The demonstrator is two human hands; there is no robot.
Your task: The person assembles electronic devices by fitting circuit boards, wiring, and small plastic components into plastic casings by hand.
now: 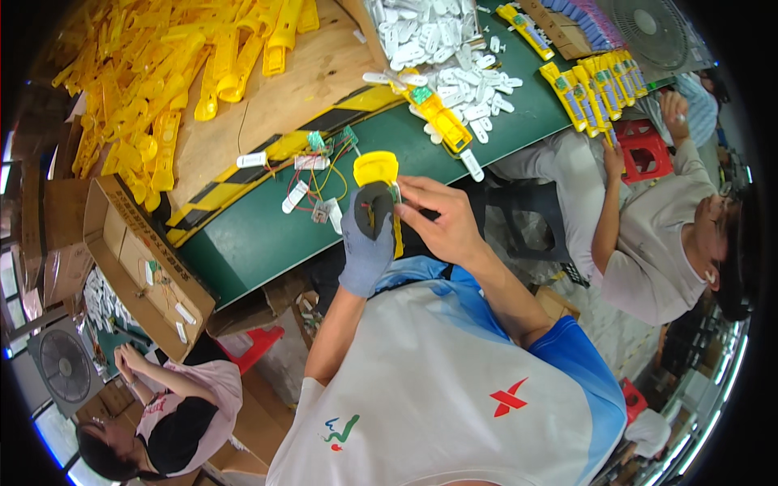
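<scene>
Bright light fills the middle; fisheye edges bend into black.

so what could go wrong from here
Loose wires lie tangled beside the gloved left hand and could snag on the yellow case it holds.

Another yellow case lies close to the near edge of the green table, not far from the right hand; a stray elbow or arm might knock it off.

White plastic pieces lie in a loose heap, so a bump could scatter some.

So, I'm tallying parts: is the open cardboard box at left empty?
Not empty: the box holds white pieces and a green circuit board.
</scene>
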